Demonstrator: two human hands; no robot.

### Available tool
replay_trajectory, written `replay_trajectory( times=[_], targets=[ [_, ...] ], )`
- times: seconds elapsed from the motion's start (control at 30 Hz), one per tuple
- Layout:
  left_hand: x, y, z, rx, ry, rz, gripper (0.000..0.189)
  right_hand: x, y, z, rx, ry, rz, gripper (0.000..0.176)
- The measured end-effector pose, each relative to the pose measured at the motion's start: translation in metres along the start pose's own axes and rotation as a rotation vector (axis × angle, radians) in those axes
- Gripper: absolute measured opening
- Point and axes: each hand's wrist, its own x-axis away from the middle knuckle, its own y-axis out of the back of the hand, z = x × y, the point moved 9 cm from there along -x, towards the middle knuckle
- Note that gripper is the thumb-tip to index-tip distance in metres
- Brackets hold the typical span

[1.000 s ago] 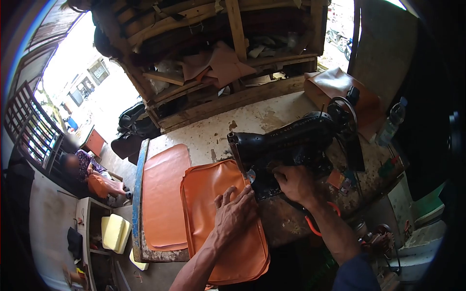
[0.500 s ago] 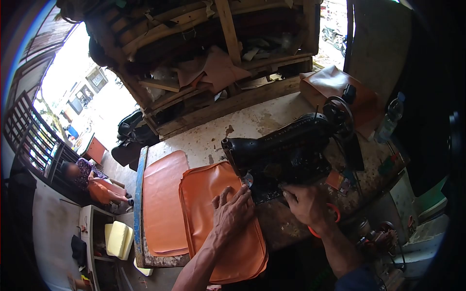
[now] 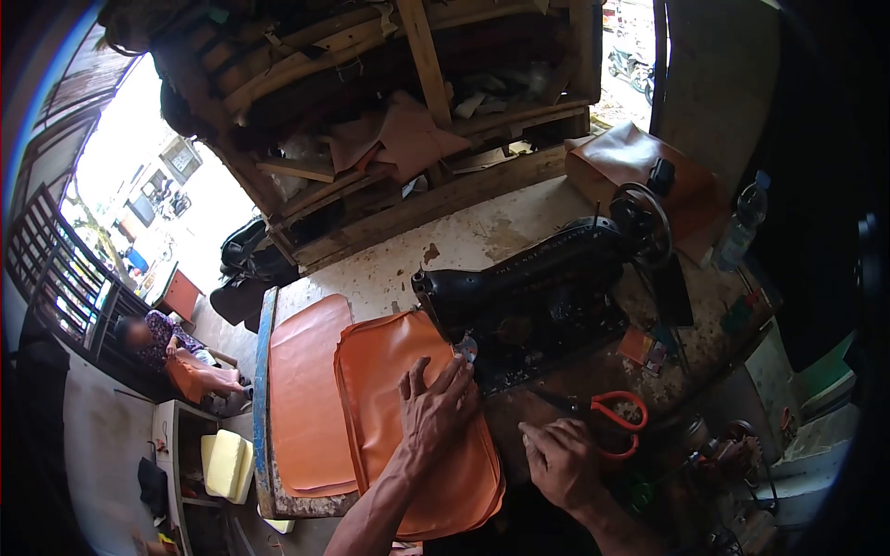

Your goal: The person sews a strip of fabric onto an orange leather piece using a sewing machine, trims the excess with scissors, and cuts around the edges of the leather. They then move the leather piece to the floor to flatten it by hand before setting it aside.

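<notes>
My left hand [image 3: 434, 408] lies on an orange leather-like panel [image 3: 389, 347], fingers stretched out and the tips at its right edge beside the needle end of a black sewing machine [image 3: 528, 287]. The panel has a raised, seamed rim, and its top right edge meets the machine. My right hand [image 3: 561, 463] hovers in front of the machine bed, loosely open, with nothing visible in it. Just beyond it on the table is a pair of scissors with orange handles [image 3: 640, 423]. A flat orange sheet [image 3: 306, 398] rests left of the panel, partly under it.
On the worn wooden table [image 3: 371, 281] stand a folded brown sheet [image 3: 640, 162] and a plastic bottle [image 3: 742, 227] at the far right. Behind is a wooden rack [image 3: 426, 65] with scraps. A seated person [image 3: 167, 338] is at far left, near yellow foam blocks [image 3: 227, 466].
My right hand has drawn back from the machine bed toward me, uncovering the scissors. My left hand stays on the panel. The view has shifted slightly.
</notes>
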Motion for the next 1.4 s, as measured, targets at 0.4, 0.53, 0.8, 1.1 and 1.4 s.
replay_trajectory(
  times=[0.4,0.53,0.8,1.1,1.4],
  targets=[
    [-0.004,0.001,0.015,0.035,0.166,0.012,0.036,0.014,-0.010,0.003,0.086,0.063,-0.044,0.034],
    [-0.008,0.002,0.018,0.057,0.189,0.007,0.037,0.012,-0.009,0.003,0.094,0.057,-0.025,0.033],
    [-0.010,-0.002,0.020,0.020,0.160,0.008,0.035,0.014,-0.011,0.002,0.100,0.060,-0.036,0.030],
    [-0.008,-0.013,0.034,0.246,0.092,0.267,0.043,0.006,-0.011,0.008,0.081,0.047,0.010,0.034],
    [-0.001,0.012,0.011,0.245,0.003,0.227,0.044,0.014,-0.035,0.022,-0.062,0.266,0.171,0.032]
  ],
)
